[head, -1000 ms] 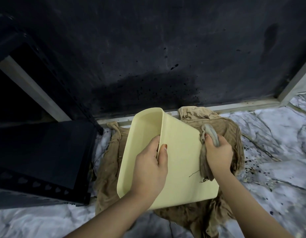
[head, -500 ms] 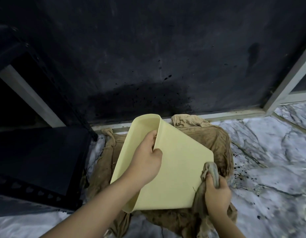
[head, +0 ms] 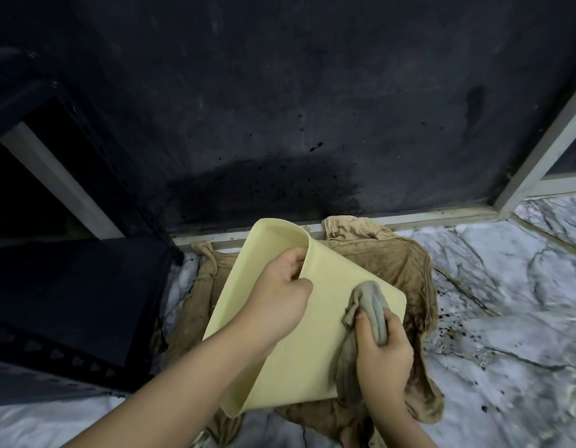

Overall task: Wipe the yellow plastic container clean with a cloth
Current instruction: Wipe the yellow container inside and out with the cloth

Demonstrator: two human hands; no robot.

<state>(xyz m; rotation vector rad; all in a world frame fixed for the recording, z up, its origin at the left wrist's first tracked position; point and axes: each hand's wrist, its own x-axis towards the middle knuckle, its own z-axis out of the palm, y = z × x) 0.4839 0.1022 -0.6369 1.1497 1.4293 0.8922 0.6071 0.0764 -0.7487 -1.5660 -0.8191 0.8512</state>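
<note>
The yellow plastic container (head: 315,331) is tilted on its side over the floor, its flat outer face turned toward me. My left hand (head: 277,295) grips its upper rim, fingers curled inside the opening. My right hand (head: 382,349) is closed on a bunched grey cloth (head: 369,305) and presses it against the container's outer face near the right corner. The container's inside is mostly hidden.
A crumpled brown cloth (head: 387,263) is spread on the marble floor (head: 506,302) under the container. A black metal rack (head: 70,302) stands at the left. A dark wall panel (head: 280,108) with a pale frame (head: 393,219) rises just behind. Dark specks dot the floor at right.
My right hand with the grey cloth slid down the container's face to its lower right edge, then back up toward the right corner. My left hand kept its grip on the rim.
</note>
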